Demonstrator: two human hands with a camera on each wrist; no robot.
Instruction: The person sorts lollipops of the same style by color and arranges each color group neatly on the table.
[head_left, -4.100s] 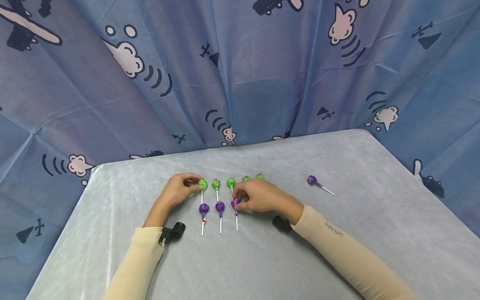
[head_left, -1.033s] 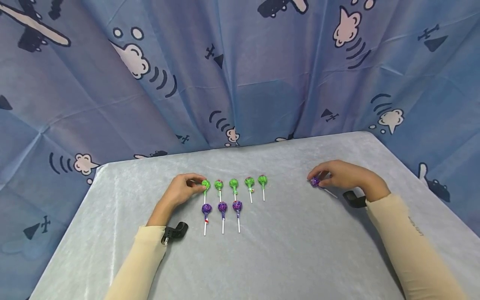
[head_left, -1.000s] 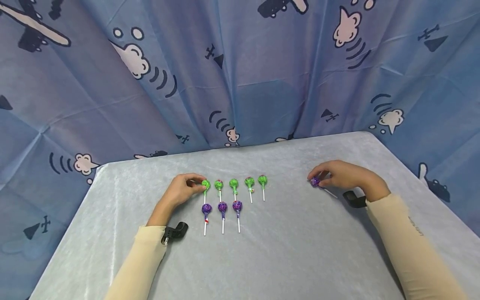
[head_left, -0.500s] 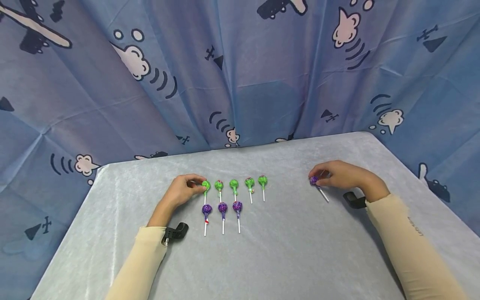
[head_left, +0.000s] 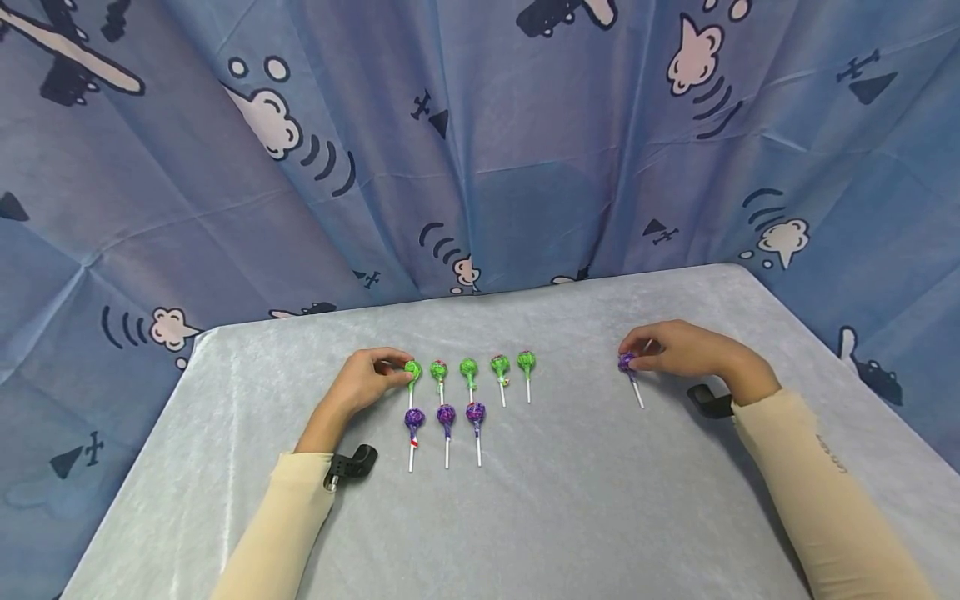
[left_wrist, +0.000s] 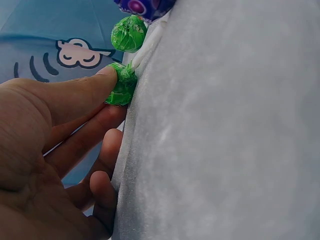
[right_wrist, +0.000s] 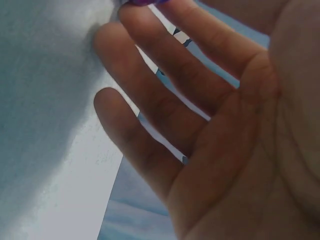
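My left hand (head_left: 362, 382) pinches the head of the leftmost green lollipop (head_left: 412, 372) between thumb and fingers; the left wrist view shows the green wrapper (left_wrist: 121, 90) under the thumb. Over at the right, my right hand (head_left: 678, 350) pinches a purple lollipop (head_left: 626, 362) by its head, its white stick pointing toward me and slightly right. Only a sliver of that purple head shows at the top of the right wrist view. Several green lollipops (head_left: 468, 368) lie in a row, sticks toward me. Three purple lollipops (head_left: 446, 415) lie in a nearer row below the left green ones.
A pale grey cloth covers the table (head_left: 555, 508). Behind it hangs a blue patterned curtain (head_left: 525, 167), close to the far edge. Black wrist cameras (head_left: 352, 467) sit on both forearms, over beige sleeves.
The right hand has left the third purple lollipop and gone right to the lone one. Over the last second its stick has swung round toward me. The left hand stays on the green lollipop.
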